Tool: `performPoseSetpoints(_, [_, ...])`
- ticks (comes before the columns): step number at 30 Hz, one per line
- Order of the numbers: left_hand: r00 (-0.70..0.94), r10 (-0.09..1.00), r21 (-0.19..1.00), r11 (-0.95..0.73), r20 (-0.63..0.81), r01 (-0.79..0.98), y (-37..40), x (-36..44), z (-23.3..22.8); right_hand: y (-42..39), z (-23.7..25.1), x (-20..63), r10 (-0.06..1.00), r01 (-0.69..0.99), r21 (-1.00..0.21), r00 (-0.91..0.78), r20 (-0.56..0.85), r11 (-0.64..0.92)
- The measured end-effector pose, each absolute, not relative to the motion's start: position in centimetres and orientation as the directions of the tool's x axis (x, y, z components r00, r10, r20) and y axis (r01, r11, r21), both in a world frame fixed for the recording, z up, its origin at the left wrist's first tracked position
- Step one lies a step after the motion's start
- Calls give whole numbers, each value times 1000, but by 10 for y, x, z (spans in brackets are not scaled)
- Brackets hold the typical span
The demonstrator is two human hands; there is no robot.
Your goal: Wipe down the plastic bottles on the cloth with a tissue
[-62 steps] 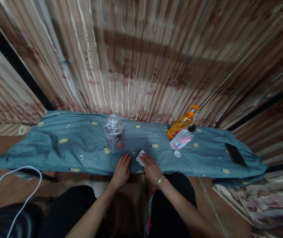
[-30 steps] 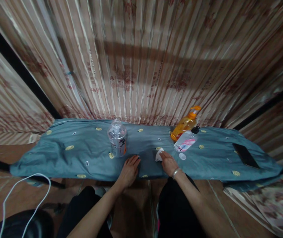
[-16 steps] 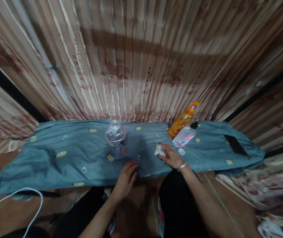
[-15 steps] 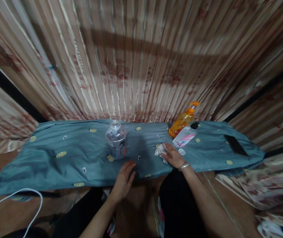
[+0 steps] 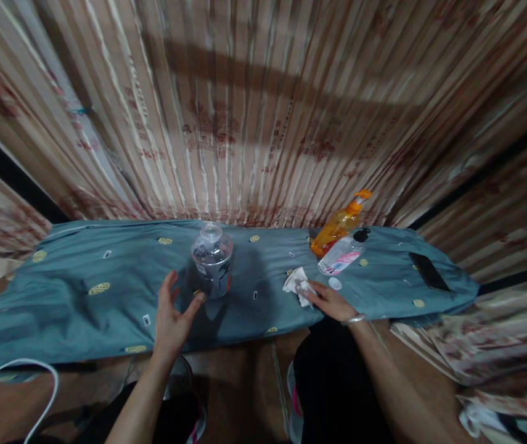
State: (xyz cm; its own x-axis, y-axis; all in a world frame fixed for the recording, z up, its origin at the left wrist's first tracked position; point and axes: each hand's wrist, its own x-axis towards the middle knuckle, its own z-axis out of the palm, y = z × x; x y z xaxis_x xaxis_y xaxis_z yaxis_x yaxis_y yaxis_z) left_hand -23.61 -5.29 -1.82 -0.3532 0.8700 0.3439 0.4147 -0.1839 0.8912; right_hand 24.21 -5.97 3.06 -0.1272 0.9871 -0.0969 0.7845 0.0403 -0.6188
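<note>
**A:** What are the two hands doing?

**B:** The left hand is raised above the near edge of the bench. Its grip is spread, fingers and thumb apart, curved toward a clear plastic bottle and holding nothing. The thumb tip sits just beside the base of the bottle; whether it touches cannot be told. The right hand lies low on the blue cloth that covers the bench. Its fingertips press on the near corner of a crumpled white tissue, and the grip lies flat rather than curled round it.

**A:** What lies just beyond each grip?

**B:** Beyond the left grip the clear bottle stands upright, with a dark and orange label. Just past the right fingertips, on the side away from the left hand, a small white cap lies on the cloth. Farther out from it a clear bottle with a pink label lies on its side, touching an orange pump bottle that leans beside it.

**A:** And farther out?

**B:** Well beyond the right hand, near the end of the bench, lies a dark phone. Striped curtains hang behind the bench. Far out from the left grip, a white cable loops over the floor.
</note>
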Motion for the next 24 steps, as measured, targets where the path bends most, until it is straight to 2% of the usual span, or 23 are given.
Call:
performPoseSetpoints(8, [-332,905,924,-139,265,357,-20,-192,-19,-63,11,194,927,747,-630,-358,-111,213])
performPoseSetpoints(13, [-360,917,933,-33,171,360,-14,-183,-19,-47,2,166,854,700,-620,-512,-90,355])
performPoseSetpoints(15, [-373,917,932,4,141,363,-12,-182,-18,-45,4,160,847,686,-628,-525,-78,367])
performPoseSetpoints(17, [-377,918,930,24,125,366,-11,-182,-16,-48,8,164,886,700,-630,-462,-39,337])
performPoseSetpoints(20, [-372,920,926,29,122,376,-11,-183,-13,-59,15,196,966,764,-601,-254,56,236])
performPoseSetpoints(22, [-362,924,923,27,124,384,-11,-184,-11,-67,19,229,993,826,-552,-74,89,111])
performPoseSetpoints(24, [-352,928,919,30,120,393,-11,-186,-11,-73,21,261,986,875,-475,148,77,-94])
